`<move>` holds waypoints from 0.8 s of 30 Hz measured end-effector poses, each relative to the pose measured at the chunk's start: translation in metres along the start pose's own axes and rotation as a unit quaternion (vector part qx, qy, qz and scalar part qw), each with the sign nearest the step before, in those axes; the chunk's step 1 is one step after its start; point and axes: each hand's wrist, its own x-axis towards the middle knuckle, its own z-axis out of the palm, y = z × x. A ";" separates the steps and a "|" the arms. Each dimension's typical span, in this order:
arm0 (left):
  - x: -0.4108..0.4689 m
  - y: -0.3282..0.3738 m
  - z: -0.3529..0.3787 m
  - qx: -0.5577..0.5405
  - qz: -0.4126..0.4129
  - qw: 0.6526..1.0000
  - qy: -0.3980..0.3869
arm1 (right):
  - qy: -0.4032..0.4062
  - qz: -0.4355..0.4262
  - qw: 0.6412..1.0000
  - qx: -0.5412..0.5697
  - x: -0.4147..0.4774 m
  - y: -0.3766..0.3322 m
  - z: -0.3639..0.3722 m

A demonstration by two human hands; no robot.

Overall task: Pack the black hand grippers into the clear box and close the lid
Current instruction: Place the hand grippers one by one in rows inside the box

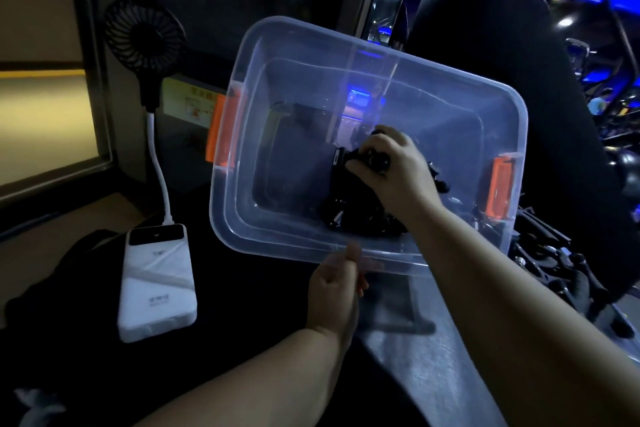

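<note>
The clear box [263,45] with orange latches is tilted up toward me, its open top facing the camera. My left hand [334,282] pinches its near rim from below. My right hand [393,170] reaches inside the box, closed around a black hand gripper [360,158]. Under it, several more black hand grippers [349,215] lie piled in the box's lower right corner. Outside the box to the right, a heap of further black hand grippers [550,260] rests on the surface. No lid can be made out.
A white power bank [156,282] lies at the left, cabled to a small black fan [145,33] standing behind it. A black chair back [502,55] rises behind the box. The scene is dim, with blue lights at the upper right.
</note>
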 end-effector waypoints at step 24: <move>-0.002 0.003 -0.002 0.008 0.013 1.000 0.005 | -0.193 -0.004 0.965 -0.179 0.030 0.006 0.049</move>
